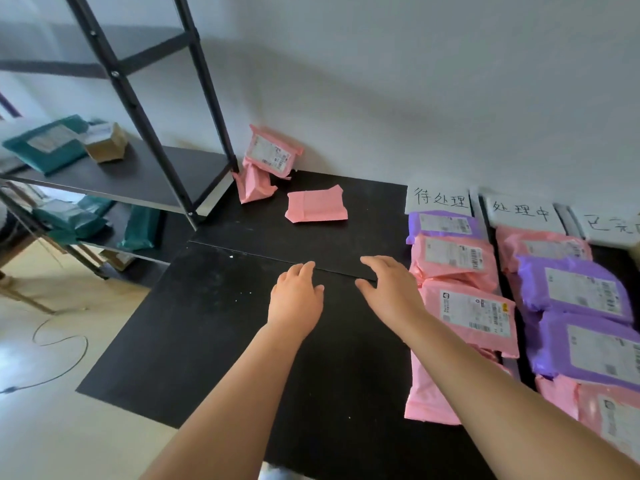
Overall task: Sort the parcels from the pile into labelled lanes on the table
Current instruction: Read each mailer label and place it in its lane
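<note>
Three pink parcels remain at the back of the black table point(221, 327): one leans on the wall point(272, 152), one stands crumpled below it point(254, 185), and one lies flat, label down point(317, 206). My left hand point(298, 299) and my right hand point(388, 289) hover over the table's middle, fingers relaxed, holding nothing. On the right, paper lane labels point(440, 199) point(523, 213) point(609, 226) head rows of pink and purple parcels. The first lane starts with a purple parcel point(445, 225); the second includes a large purple one point(578, 289).
A black metal shelf rack point(149, 119) stands left of the table, holding teal parcels point(46, 143) and a brown box point(105, 142). A dark cable point(59, 344) curls on the pale floor at left. The white wall runs behind the table.
</note>
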`<state>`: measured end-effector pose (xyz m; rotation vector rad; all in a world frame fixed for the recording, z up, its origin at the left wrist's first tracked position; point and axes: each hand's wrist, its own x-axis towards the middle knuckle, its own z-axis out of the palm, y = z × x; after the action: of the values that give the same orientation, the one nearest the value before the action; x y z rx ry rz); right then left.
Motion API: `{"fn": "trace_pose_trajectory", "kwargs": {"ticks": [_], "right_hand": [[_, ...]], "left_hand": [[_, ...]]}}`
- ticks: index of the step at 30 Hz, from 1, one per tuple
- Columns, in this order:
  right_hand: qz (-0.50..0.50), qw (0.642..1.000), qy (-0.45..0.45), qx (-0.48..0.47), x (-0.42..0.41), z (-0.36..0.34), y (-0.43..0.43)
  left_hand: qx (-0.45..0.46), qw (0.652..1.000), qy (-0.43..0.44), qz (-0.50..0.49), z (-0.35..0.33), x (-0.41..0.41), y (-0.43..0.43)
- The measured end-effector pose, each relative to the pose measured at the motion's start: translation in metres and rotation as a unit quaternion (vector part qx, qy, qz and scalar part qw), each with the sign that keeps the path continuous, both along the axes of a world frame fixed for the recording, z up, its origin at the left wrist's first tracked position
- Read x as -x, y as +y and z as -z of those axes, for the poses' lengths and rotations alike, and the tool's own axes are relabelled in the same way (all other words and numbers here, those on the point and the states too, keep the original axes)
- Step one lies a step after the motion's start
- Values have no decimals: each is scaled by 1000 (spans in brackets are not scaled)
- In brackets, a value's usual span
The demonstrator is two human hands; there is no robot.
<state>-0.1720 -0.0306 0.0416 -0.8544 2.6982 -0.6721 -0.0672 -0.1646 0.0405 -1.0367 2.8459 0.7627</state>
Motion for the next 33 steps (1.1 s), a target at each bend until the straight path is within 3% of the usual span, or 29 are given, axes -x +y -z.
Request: {"fn": "trace_pose_trajectory", "kwargs": {"ticks": [18, 33], "right_hand": [[116, 992, 2, -53, 79, 22, -174], [95, 983, 15, -154, 202, 77, -233]], "left_hand": [[1, 990, -49, 128, 22, 110, -195], [16, 981, -117, 153, 79, 223, -252]]}}
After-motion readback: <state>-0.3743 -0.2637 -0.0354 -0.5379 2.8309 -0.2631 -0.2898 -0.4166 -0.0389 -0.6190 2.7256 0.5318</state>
